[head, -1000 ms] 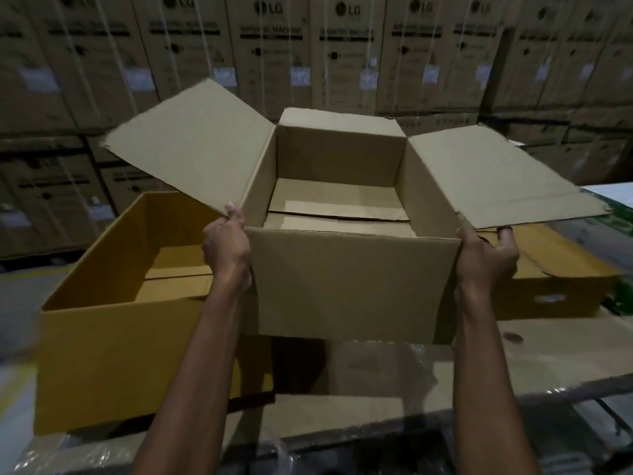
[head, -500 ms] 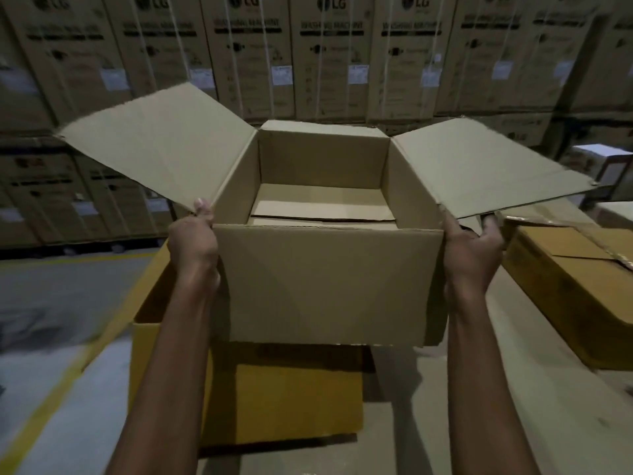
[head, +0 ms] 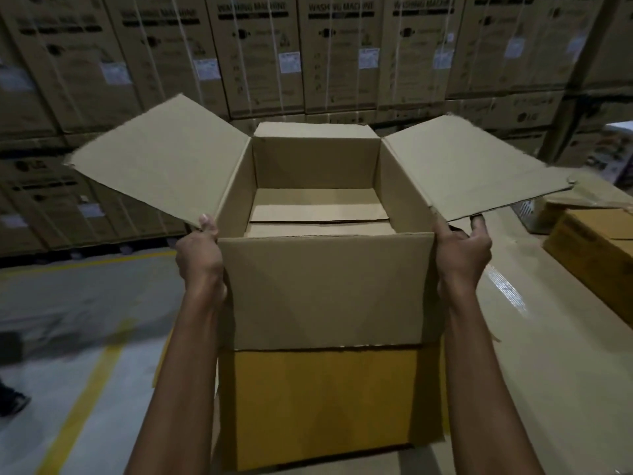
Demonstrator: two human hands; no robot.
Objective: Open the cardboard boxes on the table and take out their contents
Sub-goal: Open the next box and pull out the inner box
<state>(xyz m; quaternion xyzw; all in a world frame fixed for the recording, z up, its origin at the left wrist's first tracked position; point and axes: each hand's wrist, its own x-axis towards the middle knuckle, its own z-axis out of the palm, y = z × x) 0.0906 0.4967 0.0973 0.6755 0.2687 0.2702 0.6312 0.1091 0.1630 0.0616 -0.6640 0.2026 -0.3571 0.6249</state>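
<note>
Left grip (head: 200, 255), right grip (head: 462, 252) clasping near top corners of open box (head: 325, 286), holding it raised over yellow box (head: 325, 406). Box looking empty. Advised: holding level, flaps spread, when setting aside.

Strapped washing-machine cartons (head: 260, 56), stacked in rows, fill the wall ahead of me across the top of the frame. Below them at left, a yellow line (head: 92, 385) crosses the grey warehouse floor (head: 68, 303). A dark shoe (head: 12, 402) shows at the left edge.
</note>
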